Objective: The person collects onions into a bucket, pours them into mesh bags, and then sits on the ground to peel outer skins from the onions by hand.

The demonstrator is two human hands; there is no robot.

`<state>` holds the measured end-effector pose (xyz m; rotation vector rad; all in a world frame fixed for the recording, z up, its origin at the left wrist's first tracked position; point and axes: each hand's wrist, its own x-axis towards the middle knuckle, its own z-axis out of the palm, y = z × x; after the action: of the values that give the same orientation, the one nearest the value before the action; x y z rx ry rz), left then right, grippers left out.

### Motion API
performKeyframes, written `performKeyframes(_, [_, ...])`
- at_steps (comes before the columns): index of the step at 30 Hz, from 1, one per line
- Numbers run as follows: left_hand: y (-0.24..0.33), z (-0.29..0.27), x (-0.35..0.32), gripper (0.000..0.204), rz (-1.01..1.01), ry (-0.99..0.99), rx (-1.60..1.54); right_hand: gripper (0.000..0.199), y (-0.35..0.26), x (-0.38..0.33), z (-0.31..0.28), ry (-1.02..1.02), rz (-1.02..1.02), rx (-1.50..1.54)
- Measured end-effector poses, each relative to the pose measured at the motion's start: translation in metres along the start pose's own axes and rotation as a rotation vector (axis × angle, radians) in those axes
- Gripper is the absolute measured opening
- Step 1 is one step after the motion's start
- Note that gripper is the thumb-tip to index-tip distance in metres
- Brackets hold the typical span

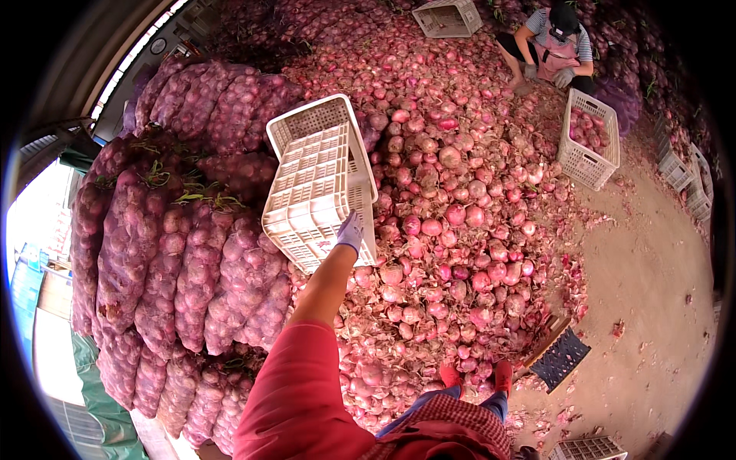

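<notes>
My left arm, in a red sleeve, reaches forward. My left hand, in a pale purple glove, is closed on the near right corner of a white plastic crate. That slotted crate is tilted, its bottom and side facing me. Another white crate sits against it at the back, and its rim shows behind and to the right. Both are at the edge of a large heap of loose red onions, beside stacked mesh sacks. My right hand is outside the view.
Mesh sacks of onions rise at the left. At far right a co-worker in grey gloves crouches by a white crate of onions. A low stool with a black woven seat stands near my red shoes. Another crate lies at the back.
</notes>
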<state>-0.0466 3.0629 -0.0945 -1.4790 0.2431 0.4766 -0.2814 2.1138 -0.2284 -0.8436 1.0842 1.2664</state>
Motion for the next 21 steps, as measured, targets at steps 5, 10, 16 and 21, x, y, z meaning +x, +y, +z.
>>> performKeyframes(5, [0.018,0.018,0.024,0.035,0.218,-0.123,0.341,0.007,0.027,-0.039,0.004,0.175,-0.141,0.06])
performKeyframes(10, [0.019,0.044,-0.04,0.025,-0.006,-0.143,0.026,0.015,0.035,-0.058,-0.017,0.219,-0.198,0.069])
performKeyframes(16, [-0.094,-0.003,-0.096,0.023,0.185,-0.221,-0.603,0.023,-0.027,-0.072,0.027,0.147,-0.354,-0.119])
performKeyframes(21, [-0.198,-0.028,-0.186,0.033,0.227,-0.299,-0.779,0.02,-0.073,-0.059,0.096,0.2,-0.441,-0.433])
